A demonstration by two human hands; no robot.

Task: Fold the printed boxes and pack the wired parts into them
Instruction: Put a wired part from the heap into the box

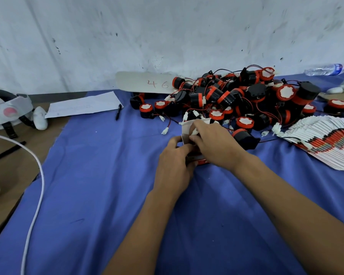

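Observation:
Both hands meet over a small printed box (187, 129) on the blue cloth, its white flap standing up. My left hand (175, 163) grips the box from the left side. From the right, my right hand (211, 141) pinches a white connector at the box's open top. What sits inside the box is hidden by my fingers. Behind the hands lies a heap of black and red wired parts (236, 98) with white plugs. A fanned stack of flat printed boxes (326, 143) lies at the right.
A blue cloth (107, 185) covers the table. A pen (118, 112), a paper sheet (83, 105) and a white card marked 46 (145, 82) lie at the back. A headset (8, 112) and white cable (36, 185) are at the left, a water bottle (324, 70) far right.

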